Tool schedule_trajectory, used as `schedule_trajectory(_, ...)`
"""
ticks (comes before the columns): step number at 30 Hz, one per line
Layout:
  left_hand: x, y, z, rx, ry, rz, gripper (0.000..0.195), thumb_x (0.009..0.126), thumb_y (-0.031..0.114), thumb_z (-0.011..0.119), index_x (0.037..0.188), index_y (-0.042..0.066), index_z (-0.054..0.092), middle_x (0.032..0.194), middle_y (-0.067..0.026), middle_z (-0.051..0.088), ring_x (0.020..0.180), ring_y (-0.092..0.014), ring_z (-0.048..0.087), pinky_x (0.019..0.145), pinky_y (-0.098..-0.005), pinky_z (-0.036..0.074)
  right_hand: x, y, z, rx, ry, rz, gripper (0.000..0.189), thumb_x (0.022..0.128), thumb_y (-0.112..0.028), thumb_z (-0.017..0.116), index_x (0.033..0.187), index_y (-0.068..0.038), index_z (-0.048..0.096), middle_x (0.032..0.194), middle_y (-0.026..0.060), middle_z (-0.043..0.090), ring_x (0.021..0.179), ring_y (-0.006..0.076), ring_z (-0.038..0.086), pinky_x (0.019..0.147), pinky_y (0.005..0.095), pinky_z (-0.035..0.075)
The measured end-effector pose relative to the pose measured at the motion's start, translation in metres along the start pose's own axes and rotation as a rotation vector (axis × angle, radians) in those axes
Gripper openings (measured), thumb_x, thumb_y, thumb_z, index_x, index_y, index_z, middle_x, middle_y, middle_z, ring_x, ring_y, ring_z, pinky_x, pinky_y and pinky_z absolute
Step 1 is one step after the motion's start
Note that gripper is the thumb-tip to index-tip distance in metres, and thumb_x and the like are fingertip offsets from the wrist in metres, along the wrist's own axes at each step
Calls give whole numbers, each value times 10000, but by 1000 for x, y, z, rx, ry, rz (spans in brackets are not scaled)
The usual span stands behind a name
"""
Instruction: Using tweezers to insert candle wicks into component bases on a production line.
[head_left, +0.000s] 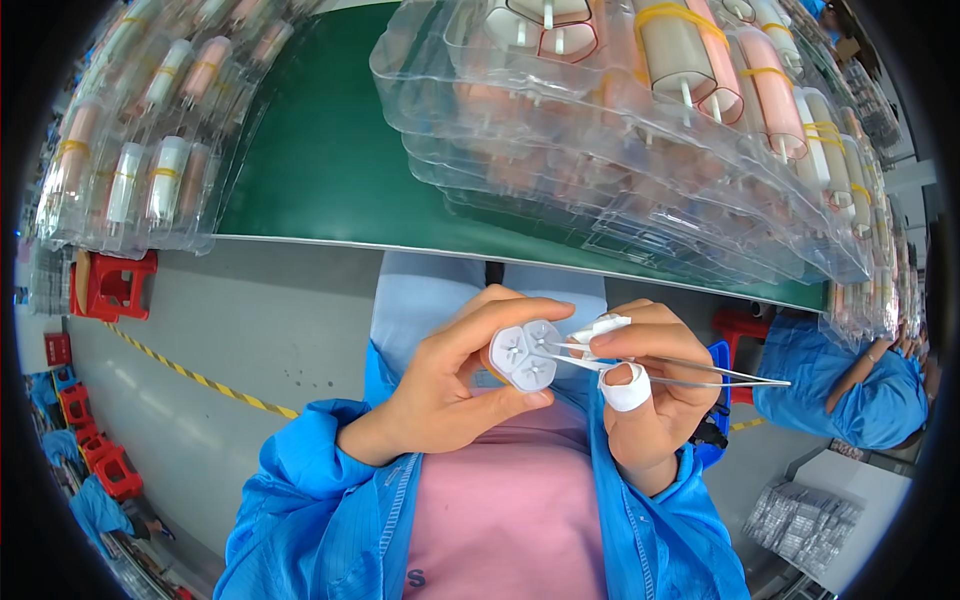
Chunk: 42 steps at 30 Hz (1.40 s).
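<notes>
My left hand (457, 375) grips a bundle of three white plastic tubes (535, 373), their end faces turned up towards me. Each end has a small central opening with slits around it. A bit of yellow band shows at the bundle's lower left side. Between the thumb and fingers of my right hand (652, 382) is a pair of metal tweezers (720, 373), whose tips reach the upper right tube's end. White tape (625, 387) wraps my right thumb, and more white wrapping covers a fingertip. Both hands are above my lap, in front of the table edge.
On the green table (322, 150), stacked clear plastic trays (525, 142) with banded pink, white and grey tubes overhang at right. More trays (165, 172) stand at left. Red stools (120, 285) are on the floor. A person in blue (840, 382) sits at the right.
</notes>
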<state>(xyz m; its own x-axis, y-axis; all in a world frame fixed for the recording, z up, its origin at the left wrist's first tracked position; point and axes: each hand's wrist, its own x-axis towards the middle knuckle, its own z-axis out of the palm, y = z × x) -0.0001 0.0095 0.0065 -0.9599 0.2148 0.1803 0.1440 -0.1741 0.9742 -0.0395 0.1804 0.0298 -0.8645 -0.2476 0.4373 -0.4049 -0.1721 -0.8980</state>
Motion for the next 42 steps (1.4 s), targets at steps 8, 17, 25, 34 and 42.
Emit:
schedule_trajectory(8,0,-9,9,218,187,175,507,691,-44,722,1161,3,536,1040,-131,491,849,-182,551,668,-249,512,-6,2,3,-38,32,72,169,734,-7,711,889,28,654,863,154,654,761,205,629,667,283,497)
schedule_trajectory(17,-3,-14,2,345,62,165,524,744,-5,703,1213,-16,469,1127,-130,397,926,-150,505,752,-248,458,-4,4,2,-91,28,31,146,740,-10,701,879,10,662,845,142,661,736,199,639,641,265,500)
schedule_trajectory(25,1,-4,5,353,127,186,473,716,-2,720,1153,-11,540,1029,-132,473,853,-209,524,719,-290,464,-1,2,2,-112,7,21,143,737,-8,699,874,10,662,834,139,664,723,194,644,633,264,502)
schedule_trajectory(34,2,-1,4,358,117,192,452,724,-21,709,1144,-27,542,1027,-130,465,837,-196,536,694,-277,479,0,3,2,-114,7,-9,143,734,2,696,872,17,659,826,143,664,703,191,642,617,254,498)
schedule_trajectory(42,0,-3,3,337,99,180,461,721,-7,719,1148,-14,545,1024,-130,470,842,-199,534,698,-281,478,2,4,1,-108,-30,-37,124,732,1,696,850,15,658,791,145,664,660,184,638,580,251,494)
